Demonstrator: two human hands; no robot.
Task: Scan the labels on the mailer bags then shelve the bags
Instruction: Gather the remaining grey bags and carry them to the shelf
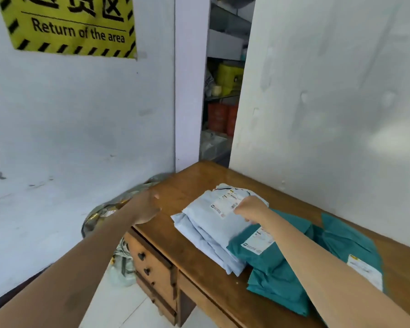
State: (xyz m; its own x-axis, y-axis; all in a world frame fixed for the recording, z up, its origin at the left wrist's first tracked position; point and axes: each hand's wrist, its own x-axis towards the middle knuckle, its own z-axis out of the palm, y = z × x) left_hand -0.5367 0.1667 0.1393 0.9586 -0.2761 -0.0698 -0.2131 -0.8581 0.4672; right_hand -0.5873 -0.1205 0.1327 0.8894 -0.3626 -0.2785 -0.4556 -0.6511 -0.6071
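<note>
A stack of pale mailer bags point(206, 229) lies on the wooden desk point(194, 259), near its left end, with a white label point(224, 207) face up on the top bag. Just beside the stack, on its right and overlapping its near corner, lie teal mailer bags point(277, 278), each with its own white label showing. The right hand point(251, 208) rests on top of the pale stack. Its fingers point(240, 213) are curled down onto the top bag at the edge of the label and seem to pinch it there. The left hand point(147, 207) hovers over the desk's left corner, apart from the bags. It is blurred, but its fingers look loosely straight and it holds nothing. The desk has drawers point(152, 263) with dark knobs on its front. On the floor left of the desk sits a crumpled shiny sack point(102, 215). A yellow sign point(74, 27) with black stripes reading "Return of the area" hangs on the white wall. Through the gap behind the desk, shelves point(223, 91) hold yellow and orange items.
</note>
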